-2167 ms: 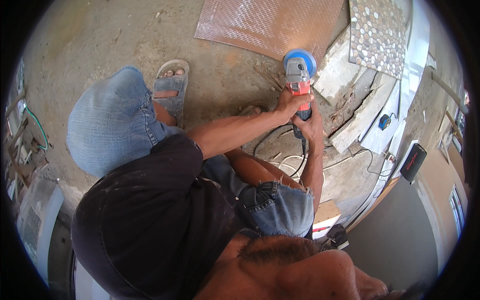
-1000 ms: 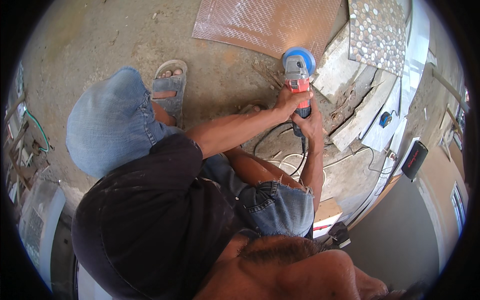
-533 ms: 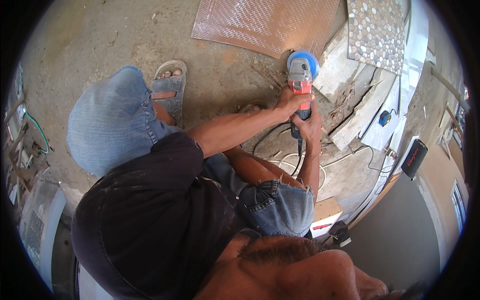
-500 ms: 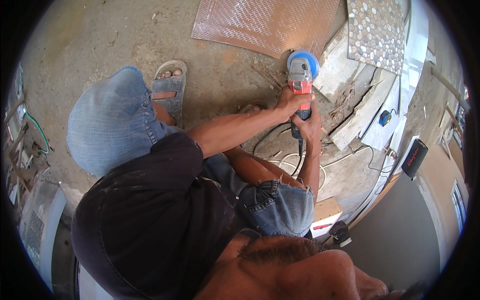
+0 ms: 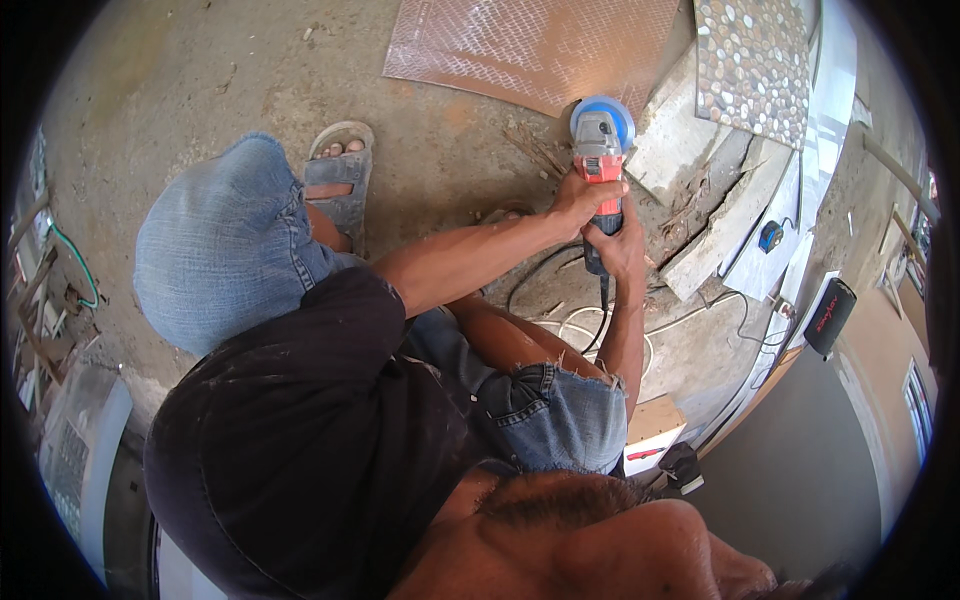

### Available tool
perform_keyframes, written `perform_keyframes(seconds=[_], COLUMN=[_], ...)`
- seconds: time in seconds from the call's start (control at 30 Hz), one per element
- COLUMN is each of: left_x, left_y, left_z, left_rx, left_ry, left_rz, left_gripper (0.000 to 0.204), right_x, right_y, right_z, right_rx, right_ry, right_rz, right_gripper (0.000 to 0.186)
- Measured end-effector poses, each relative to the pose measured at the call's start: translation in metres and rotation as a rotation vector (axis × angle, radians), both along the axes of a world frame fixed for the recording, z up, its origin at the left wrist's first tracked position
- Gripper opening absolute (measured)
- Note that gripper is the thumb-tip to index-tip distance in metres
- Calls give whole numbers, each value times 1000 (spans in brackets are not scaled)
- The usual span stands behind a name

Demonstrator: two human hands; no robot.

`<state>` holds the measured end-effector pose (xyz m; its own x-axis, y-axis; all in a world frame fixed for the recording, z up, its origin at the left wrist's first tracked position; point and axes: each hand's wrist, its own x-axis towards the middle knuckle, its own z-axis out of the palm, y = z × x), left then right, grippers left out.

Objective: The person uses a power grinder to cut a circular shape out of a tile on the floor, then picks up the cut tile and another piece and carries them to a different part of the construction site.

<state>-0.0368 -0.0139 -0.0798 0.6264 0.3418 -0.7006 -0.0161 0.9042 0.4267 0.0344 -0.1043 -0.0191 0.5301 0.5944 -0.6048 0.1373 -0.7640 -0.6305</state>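
Note:
An angle grinder [image 5: 597, 150] with a grey head, a red and black body and a blue disc [image 5: 620, 112] is held in both hands, its disc end pointing away from me. My left hand [image 5: 583, 202] wraps round the body behind the grey head. Closer to me, my right hand [image 5: 625, 248] grips the black rear part, where the cord leaves. The disc sits by the near corner of a brown sheet with a diamond pattern [image 5: 540, 50]. Whether disc and sheet touch, I cannot tell.
Broken pale slabs [image 5: 660, 150] and a pebble-patterned panel [image 5: 752, 70] lie right of the grinder. Further right are a blue tape measure [image 5: 770, 236] and a black pouch-like object [image 5: 829, 318]. White cable [image 5: 650, 350] loops near my right forearm. My sandalled foot [image 5: 340, 185] stands left.
The grinder's disc end has shifted slightly left and away from me. Both hands keep their hold.

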Motion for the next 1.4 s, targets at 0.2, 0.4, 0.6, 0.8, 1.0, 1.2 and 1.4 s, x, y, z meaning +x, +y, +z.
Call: perform_keyframes(seconds=[0.2, 0.4, 0.6, 0.8, 1.0, 1.2, 1.4], left_x=[0, -1, -1, -1, -2, -3, -3], left_y=[2, 3, -3, -3, 0, -9, -5], left_z=[-1, 3, -10, -8, -4, 2, 0], left_rx=[6, -15, 10, 15, -27, 12, 23], left_ry=[-3, 0, -15, -1, 7, -27, -20], left_rz=[1, -21, -27, -41, -86, 73, 72], left_gripper=[39, 41, 43, 42, 40, 36, 31], right_x=[-4, -5, -8, -10, -11, -5, 2], right_y=[4, 2, 1, 2, -3, -1, 6], right_z=[3, 4, 2, 6, 2, 10, 12], right_rx=[23, 44, 43, 25, 59, 18, -37], right_ry=[-2, -13, 32, -5, -5, -42, 1], right_rz=[-22, -17, -51, -43, -52, 40, 56], right_gripper=[76, 73, 72, 72, 75, 84, 86])
